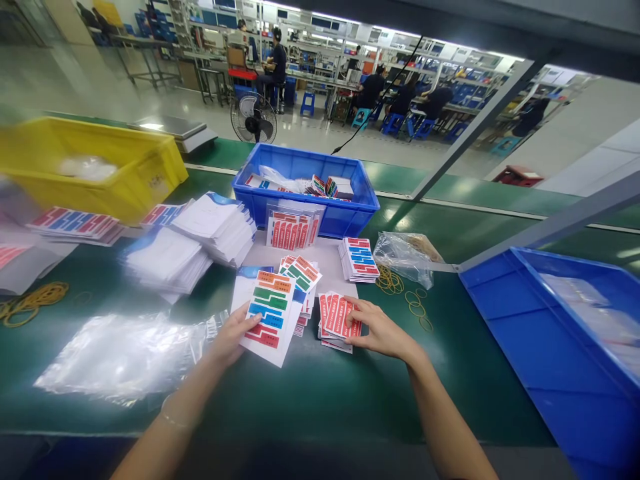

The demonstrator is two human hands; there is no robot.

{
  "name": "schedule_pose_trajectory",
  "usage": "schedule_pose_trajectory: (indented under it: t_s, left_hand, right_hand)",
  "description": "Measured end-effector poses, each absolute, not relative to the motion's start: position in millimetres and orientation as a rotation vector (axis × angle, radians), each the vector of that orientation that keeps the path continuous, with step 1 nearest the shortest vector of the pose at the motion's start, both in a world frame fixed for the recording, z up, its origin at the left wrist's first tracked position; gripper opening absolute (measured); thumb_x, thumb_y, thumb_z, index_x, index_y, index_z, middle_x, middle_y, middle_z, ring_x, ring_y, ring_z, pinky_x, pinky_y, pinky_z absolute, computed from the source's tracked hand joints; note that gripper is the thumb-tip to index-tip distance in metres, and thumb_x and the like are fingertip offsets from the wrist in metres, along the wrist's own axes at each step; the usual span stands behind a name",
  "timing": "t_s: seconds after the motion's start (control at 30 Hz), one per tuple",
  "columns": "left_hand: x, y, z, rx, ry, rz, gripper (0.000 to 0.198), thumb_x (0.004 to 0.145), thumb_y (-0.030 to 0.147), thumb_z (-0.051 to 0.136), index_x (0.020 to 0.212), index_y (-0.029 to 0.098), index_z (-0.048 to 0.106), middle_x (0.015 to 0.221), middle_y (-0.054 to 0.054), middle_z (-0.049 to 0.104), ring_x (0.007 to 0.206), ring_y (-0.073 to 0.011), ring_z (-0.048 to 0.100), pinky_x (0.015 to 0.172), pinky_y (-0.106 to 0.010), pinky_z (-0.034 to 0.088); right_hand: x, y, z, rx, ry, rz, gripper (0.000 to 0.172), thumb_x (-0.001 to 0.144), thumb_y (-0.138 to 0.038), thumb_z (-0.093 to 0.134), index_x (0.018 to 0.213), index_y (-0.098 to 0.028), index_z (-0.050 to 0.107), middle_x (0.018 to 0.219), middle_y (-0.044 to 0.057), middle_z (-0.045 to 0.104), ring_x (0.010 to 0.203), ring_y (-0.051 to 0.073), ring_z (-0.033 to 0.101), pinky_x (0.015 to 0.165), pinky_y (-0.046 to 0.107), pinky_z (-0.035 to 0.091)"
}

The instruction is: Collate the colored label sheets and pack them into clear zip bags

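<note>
My left hand (pixel 231 337) holds a small stack of white sheets topped by a sticker sheet (pixel 269 312) with orange, green, blue and red labels, lifted slightly off the green table (pixel 310 393). My right hand (pixel 379 329) rests on a fanned pile of red label sheets (pixel 336 315), fingers pinching the top one. Between the hands lies another pile of coloured sticker sheets (pixel 302 275). A stack of red and blue label sheets (pixel 359 259) sits just beyond my right hand.
A blue bin (pixel 320 217) with packets stands ahead, red labels leaning on it. White booklet stacks (pixel 193 243) and a yellow bin (pixel 125 177) are left. Clear plastic bags (pixel 120 357) lie near left. Rubber bands (pixel 407 293) and another blue bin (pixel 560 347) are right. Seated workers fill the background.
</note>
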State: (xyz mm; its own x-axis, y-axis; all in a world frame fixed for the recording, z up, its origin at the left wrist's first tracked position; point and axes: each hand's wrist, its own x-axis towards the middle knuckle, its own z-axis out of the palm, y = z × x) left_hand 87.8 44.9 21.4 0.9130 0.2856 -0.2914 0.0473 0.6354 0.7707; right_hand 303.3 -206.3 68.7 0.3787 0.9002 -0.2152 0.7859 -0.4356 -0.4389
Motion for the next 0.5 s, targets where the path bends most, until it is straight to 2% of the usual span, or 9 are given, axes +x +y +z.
schedule_pose_trajectory:
  t_s: [0.33, 0.4, 0.5]
  left_hand:
    - [88.9, 43.7, 21.4, 0.841, 0.388, 0.141, 0.032, 0.08, 0.026, 0.064, 0.111, 0.019, 0.057, 0.102, -0.006, 0.07, 0.091, -0.0217, 0.067, 0.081, -0.033, 0.053]
    - [89.3, 43.3, 21.2, 0.845, 0.389, 0.135, 0.031, 0.08, 0.026, 0.064, 0.11, 0.019, 0.058, 0.101, -0.006, 0.07, 0.09, -0.0213, 0.067, 0.081, -0.032, 0.053]
    - [89.7, 43.1, 21.1, 0.844, 0.383, 0.133, 0.029, 0.08, 0.025, 0.063, 0.109, 0.019, 0.058, 0.102, -0.005, 0.07, 0.091, -0.0208, 0.067, 0.082, -0.031, 0.053]
  right_hand:
    - [306.1, -206.6, 59.2, -2.356, -1.443, 0.495, 0.02, 0.08, -0.042, 0.058, 0.076, -0.023, 0.054, 0.136, 0.01, 0.046, 0.13, 0.027, 0.037, 0.101, 0.045, 0.033]
    - [303.3, -205.8, 60.0, -2.37, -1.468, 0.458, 0.024, 0.077, -0.046, 0.06, 0.081, -0.023, 0.052, 0.135, 0.011, 0.048, 0.13, 0.028, 0.036, 0.101, 0.045, 0.034]
    - [296.4, -205.6, 62.1, -2.383, -1.541, 0.435, 0.041, 0.069, -0.053, 0.067, 0.09, -0.023, 0.051, 0.137, 0.013, 0.044, 0.13, 0.03, 0.034, 0.102, 0.044, 0.033]
